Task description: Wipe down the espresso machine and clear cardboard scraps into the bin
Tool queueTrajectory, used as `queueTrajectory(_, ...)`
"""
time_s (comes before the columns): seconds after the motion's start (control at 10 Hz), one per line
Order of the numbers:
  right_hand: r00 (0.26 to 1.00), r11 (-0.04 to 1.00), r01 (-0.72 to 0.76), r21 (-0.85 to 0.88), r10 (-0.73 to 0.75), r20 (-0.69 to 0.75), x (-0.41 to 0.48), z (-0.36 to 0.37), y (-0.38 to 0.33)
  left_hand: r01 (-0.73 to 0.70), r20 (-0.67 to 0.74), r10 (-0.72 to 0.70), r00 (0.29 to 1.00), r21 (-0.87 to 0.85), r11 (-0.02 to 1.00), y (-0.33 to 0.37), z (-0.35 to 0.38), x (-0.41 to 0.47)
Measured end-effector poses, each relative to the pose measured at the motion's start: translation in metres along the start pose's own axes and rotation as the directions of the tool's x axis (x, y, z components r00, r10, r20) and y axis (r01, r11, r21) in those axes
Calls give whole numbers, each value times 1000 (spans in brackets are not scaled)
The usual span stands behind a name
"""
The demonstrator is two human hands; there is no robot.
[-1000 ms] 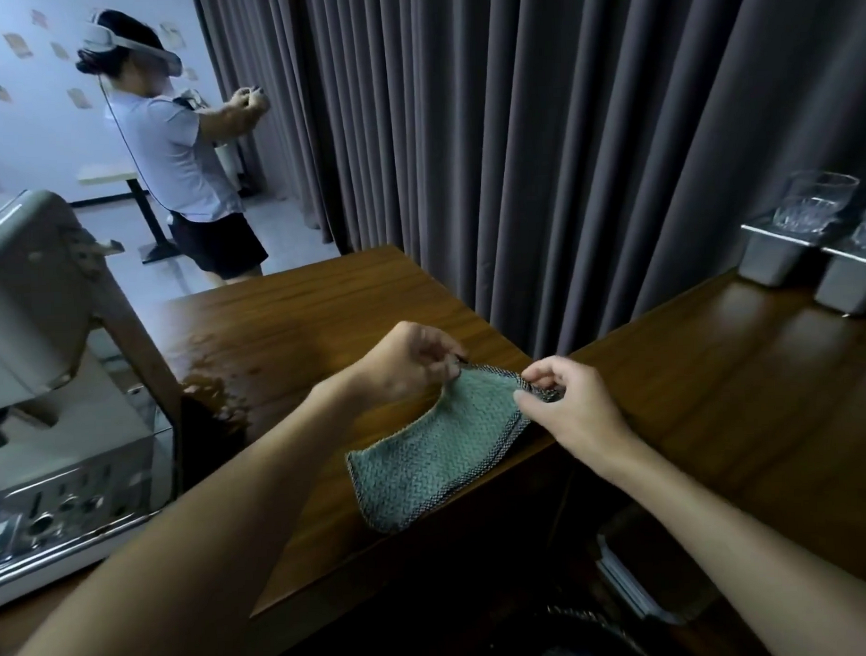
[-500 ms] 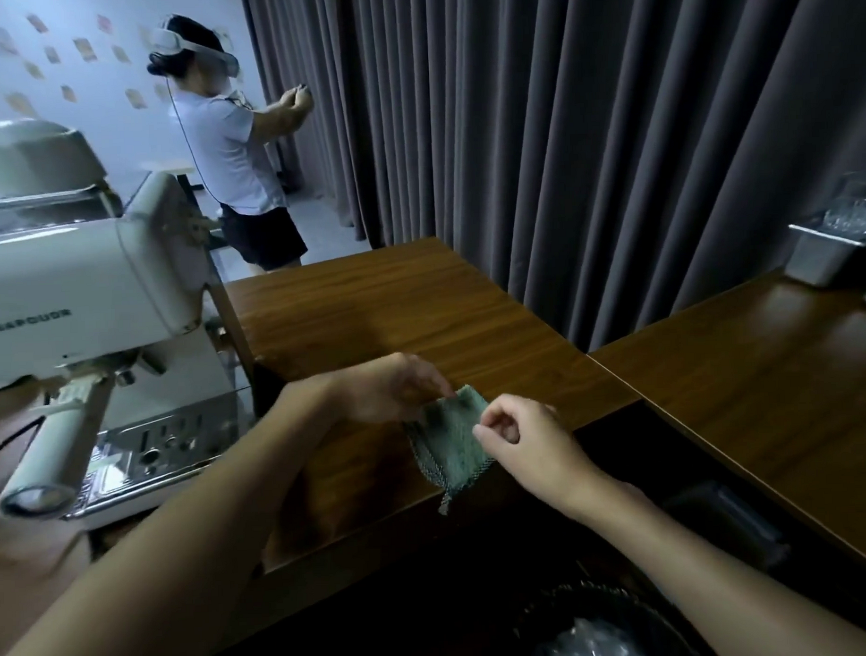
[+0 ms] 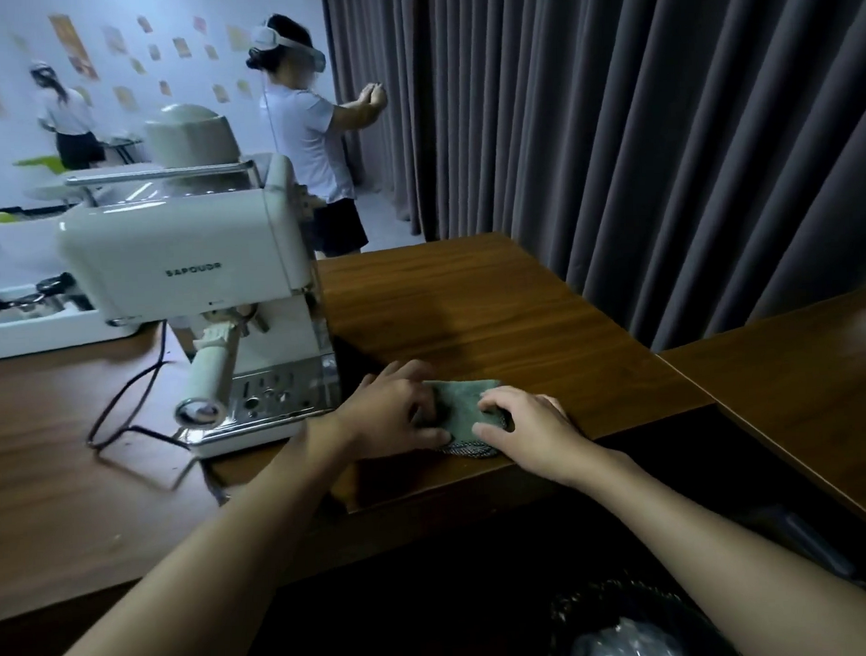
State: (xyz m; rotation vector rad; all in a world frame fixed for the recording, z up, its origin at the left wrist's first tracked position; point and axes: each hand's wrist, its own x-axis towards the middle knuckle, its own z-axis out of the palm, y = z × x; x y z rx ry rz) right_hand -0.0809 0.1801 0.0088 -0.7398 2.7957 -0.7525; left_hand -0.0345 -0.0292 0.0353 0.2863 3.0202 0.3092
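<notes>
Judging by its look, the cloth (image 3: pixel 465 400) is expected to be soft, light and limp, so it will flop unless kept folded into a pad. It lies folded on the table (image 3: pixel 470 316) close to the front edge, just right of the espresso machine (image 3: pixel 183 258). The left hand (image 3: pixel 394 412) is clamped on its left side, fingers bent over the top and thumb at the near hem. The right hand (image 3: pixel 522 423) is closed on the right side likewise.

Hold is best taken on the folded bulk, not a loose corner. The machine shell is judged hard and glossy — easily wiped, though the handle (image 3: pixel 211 370) sticking out in front and the cable (image 3: pixel 124 402) could be snagged.

The table top is dark polished wood. A second counter (image 3: pixel 791 389) is set on the right, with a gap between. A lined bin (image 3: pixel 628 630) is seen below the edge. No cardboard scraps can be made out. A grey curtain (image 3: pixel 610 125) hangs behind, and two other people are seen further back.
</notes>
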Motion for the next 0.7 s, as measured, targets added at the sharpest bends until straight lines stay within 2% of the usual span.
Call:
queueTrajectory(0.3,984,990,121,77,-130,124,13,8,0,62,-118,-73,990,-88,994,-11,23,-32)
queueTrajectory(0.5,975,987,143,67,-153,163,7,5,3,64,-88,-70,994,-68,996,-7,24,-35)
queueTrajectory(0.6,982,992,76,103,-93,166,4,-2,3,66,-158,-85,984,-125,990,-1,19,-32)
queueTrajectory(0.7,1000,968,0,252,-2,8,2,-19,-1,50,-197,-150,969,-441,896,11,1,-23)
